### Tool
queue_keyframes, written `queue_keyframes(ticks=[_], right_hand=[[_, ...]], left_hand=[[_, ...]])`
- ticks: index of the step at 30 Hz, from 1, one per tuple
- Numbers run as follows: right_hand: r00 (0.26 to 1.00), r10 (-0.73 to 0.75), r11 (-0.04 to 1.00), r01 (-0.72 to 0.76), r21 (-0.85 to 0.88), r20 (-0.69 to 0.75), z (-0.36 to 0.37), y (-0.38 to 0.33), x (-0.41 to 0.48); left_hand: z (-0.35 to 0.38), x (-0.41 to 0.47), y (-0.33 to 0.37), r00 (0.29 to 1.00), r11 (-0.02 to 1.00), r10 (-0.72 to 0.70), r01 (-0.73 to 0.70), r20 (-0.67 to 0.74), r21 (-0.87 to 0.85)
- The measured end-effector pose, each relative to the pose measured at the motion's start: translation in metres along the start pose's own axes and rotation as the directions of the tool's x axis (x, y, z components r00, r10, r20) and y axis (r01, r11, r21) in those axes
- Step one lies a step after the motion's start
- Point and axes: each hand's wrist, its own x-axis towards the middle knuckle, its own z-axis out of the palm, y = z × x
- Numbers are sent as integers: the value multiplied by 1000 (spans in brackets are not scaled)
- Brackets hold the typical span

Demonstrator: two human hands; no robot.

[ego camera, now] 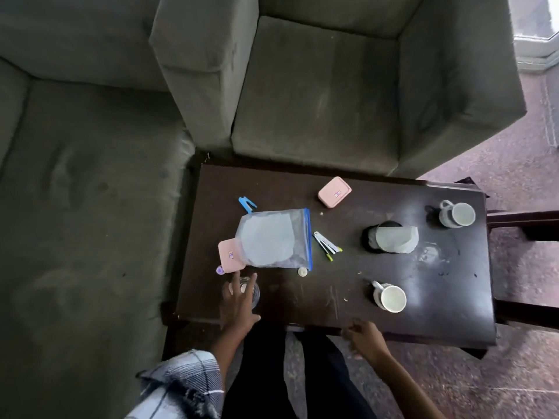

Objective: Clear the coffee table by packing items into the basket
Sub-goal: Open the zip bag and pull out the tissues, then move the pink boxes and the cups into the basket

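The dark wooden coffee table [302, 300] holds scattered items. My left hand [239, 300] reaches over a clear drinking glass [253, 293] near the table's front left, fingers spread and nearly straight against it. Blurred and holding nothing that shows, my right hand [363, 337] hovers at the table's near edge with its fingers loosely bent. A clear zip bag [272, 240] with a blue seal lies mid-table. One pink box [230, 255] sits partly under the bag's left corner, another pink box [334, 192] behind. No basket is in view.
Two white mugs [456, 214] [390, 297] lie on their sides at the right, a dark cup with paper [390, 238] between them. A blue clip [247, 204], pens [328, 244], a small white disc [302, 271] and a purple bit [220, 270] lie around. A grey sofa [90, 207] and armchair [317, 101] border the table.
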Motion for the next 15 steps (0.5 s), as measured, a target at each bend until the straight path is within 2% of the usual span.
queue_keyframes(ticks=[3,7,10,13,15], right_hand=[[1000,-4,999,4,51,-6,9,-1,4],[992,-106,994,105,-29,-60,0,-20,18],[970,-232,960,216,-178,-76,-16,-51,33],[917,-395,851,341,-399,-58,-32,-84,60],[889,-453,786,364,-500,-67,-44,-107,85]], left_hand=[[4,2,3,992,998,-53,50,-113,-37],[1,2,0,985,997,-21,9,-168,-76],[-15,-4,8,978,996,40,-56,-206,-74],[-38,-10,25,965,990,118,-131,-234,-44],[-56,-9,40,947,983,172,-184,-271,-20]])
